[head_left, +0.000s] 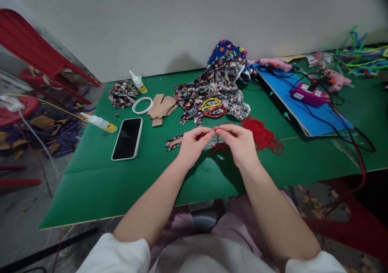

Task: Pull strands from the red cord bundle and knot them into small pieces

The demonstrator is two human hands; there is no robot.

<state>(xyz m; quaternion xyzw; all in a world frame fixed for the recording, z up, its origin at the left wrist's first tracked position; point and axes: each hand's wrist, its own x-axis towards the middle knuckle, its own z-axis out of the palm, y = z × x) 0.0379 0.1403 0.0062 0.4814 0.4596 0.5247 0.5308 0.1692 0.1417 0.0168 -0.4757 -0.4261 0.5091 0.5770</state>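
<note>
Both hands meet over the green table, fingertips pinched together on thin red string (216, 147). My left hand (196, 141) is closed on the string, and my right hand (238, 141) grips it a finger's width away. Loops of the string dangle below the fingertips. Just right of my right hand lies a tangled heap of red string (261, 135). A flower-print fabric strip with a tan piece on it (174, 142) rests on the table, partly hidden by my left hand. Scissors with one yellow and one red handle (214, 108) lie beyond the hands on flowered cloth (209, 85).
Left of my hands are a phone (127, 139), cardboard strips (162, 107), a white ring (142, 105) and two glue bottles (103, 123). At right, a blue folder (306, 111) bears a purple power strip (309, 94) and cables, with pink glue guns (336, 80) nearby.
</note>
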